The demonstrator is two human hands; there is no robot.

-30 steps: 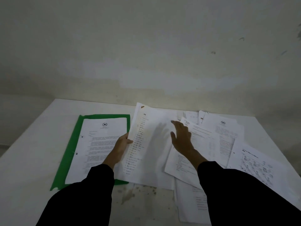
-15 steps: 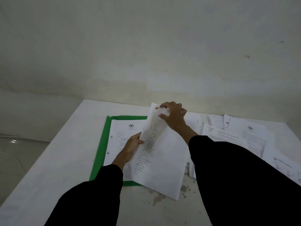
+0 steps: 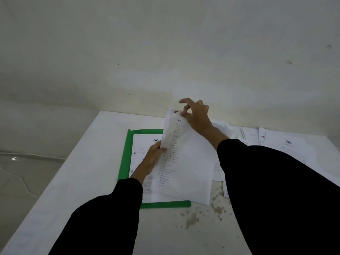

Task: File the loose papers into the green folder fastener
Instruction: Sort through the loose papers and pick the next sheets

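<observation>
— What is being held?
— A sheet [image 3: 185,162] is being pinched: top by the right hand [image 3: 197,116], side by the left hand [image 3: 155,155].
— The green folder [image 3: 126,155]?
— Being overlapped, beneath the left fingers [image 3: 159,146].

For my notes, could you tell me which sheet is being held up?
The list-printed sheet, gripped by the left hand and right hand over the green folder; the other sheets lie flat.

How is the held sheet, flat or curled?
Curled: the sheet has its left edge rolled over where the left hand grips it; the right hand pinches its top.
</observation>
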